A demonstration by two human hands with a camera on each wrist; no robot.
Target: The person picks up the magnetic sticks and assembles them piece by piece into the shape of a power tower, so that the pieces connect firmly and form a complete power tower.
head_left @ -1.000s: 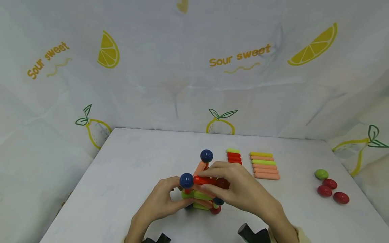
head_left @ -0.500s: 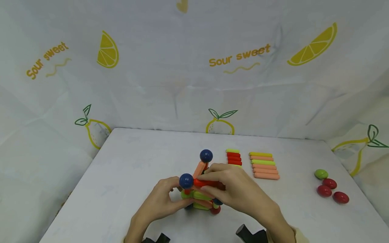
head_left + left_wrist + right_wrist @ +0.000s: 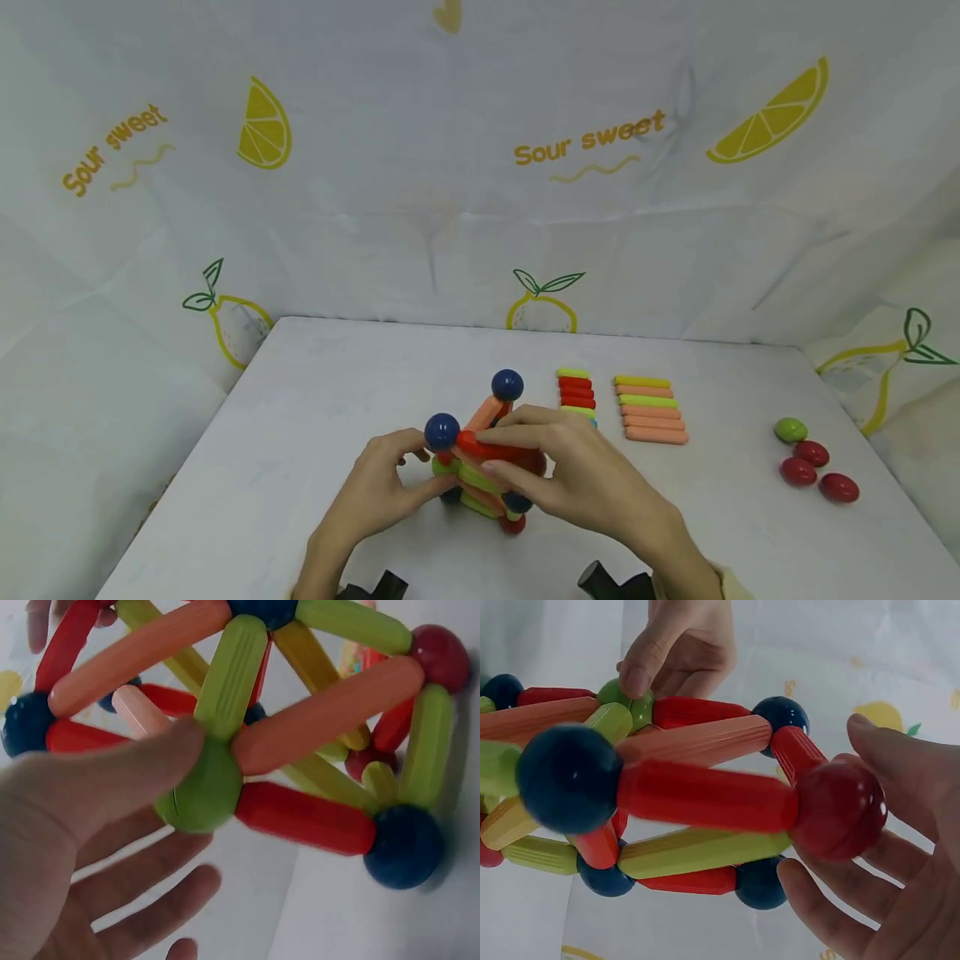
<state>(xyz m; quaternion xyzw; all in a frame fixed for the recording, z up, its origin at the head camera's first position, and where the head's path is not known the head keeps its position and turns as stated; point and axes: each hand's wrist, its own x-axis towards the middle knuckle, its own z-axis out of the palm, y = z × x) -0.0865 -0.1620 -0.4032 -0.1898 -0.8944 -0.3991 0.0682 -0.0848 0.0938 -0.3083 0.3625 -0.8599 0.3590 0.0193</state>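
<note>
A toy model of coloured sticks joined by balls (image 3: 477, 476) stands at the table's front middle, between both hands. My left hand (image 3: 375, 483) holds its left side; in the left wrist view the thumb presses a green ball (image 3: 202, 796), other fingers behind it. On the other side, my right hand (image 3: 592, 462) has its fingers curled about a red ball (image 3: 840, 810) at the end of a red stick (image 3: 709, 795). That stick joins a blue ball (image 3: 570, 780). Another blue ball (image 3: 507, 385) tops the model's far side.
Behind the right hand lie a row of short sticks (image 3: 576, 392) and a row of longer peach, yellow and green sticks (image 3: 651, 410). Toward the right table edge sit a green ball (image 3: 791, 430) and several red balls (image 3: 838, 488). A printed white cloth (image 3: 420, 167) hangs behind.
Both hands and the model have shifted slightly left, and the model has turned a little. The right hand's fingers still surround the red stick and ball. A blue stick end now shows behind it.
</note>
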